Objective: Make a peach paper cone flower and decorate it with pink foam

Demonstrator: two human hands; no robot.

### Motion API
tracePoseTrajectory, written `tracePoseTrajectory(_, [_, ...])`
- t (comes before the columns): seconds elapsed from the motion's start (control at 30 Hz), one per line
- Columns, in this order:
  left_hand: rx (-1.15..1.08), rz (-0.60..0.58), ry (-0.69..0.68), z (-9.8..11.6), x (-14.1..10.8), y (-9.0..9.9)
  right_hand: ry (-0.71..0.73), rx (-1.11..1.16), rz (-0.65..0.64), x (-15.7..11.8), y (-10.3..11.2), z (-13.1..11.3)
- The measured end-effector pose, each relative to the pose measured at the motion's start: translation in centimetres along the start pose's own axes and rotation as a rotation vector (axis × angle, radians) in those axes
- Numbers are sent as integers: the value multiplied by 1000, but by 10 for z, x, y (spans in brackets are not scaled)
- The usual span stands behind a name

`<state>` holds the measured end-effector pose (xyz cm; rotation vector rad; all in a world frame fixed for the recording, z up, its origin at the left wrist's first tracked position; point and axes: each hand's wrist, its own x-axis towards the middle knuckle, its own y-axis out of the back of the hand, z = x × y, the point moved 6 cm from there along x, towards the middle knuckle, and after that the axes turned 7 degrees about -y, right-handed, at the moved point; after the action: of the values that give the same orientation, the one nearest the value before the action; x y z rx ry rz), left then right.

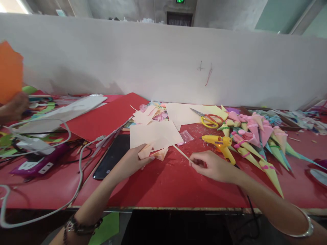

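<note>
My left hand (138, 159) is closed on a small folded piece of peach paper (145, 151), pinched between thumb and fingers. Another peach folded piece (160, 154) shows just right of the thumb. Between thumb and fingers, my right hand (208, 165) grips the near end of a thin pale stick (182, 153). The stick slants up and left toward a cream paper sheet (154, 135) lying in front of both hands. Close behind my right hand lies a yellow glue gun (219, 144). A black phone (113, 158) rests beside my left forearm.
Yellow-handled scissors (209, 119) lie on pale paper at the back. Several paper cones (255, 132) are piled at right. A purple power strip (41, 160) with a white cable (81, 163) occupies the left. Another person's hand (15, 105) holds orange paper (10, 73).
</note>
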<state>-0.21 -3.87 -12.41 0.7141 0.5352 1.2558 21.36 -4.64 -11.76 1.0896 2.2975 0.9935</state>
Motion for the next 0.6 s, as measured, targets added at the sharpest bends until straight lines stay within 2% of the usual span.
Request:
tracePoseTrajectory(0.13, [-125,-15,77,3,-4,-3,5,2,0,-1,-1,0])
tracePoseTrajectory(0.2, [-205,-39,44,7,-7,-5,1,8,-6,-2,-2,0])
tracePoseTrajectory(0.27, [-192,-26,-14,9,-10,-5,-4,20,-10,-2,-2,1])
tracePoseTrajectory(0.33, [-53,0,-58,9,-14,-5,-7,30,-13,-2,-2,1])
tracePoseTrajectory(0.5, [476,-8,-125,0,-23,-14,-4,25,-17,-1,-1,-1])
tracePoseTrajectory(0.6, [526,-39,-169,-5,-30,-18,-3,25,-13,-1,-1,-1])
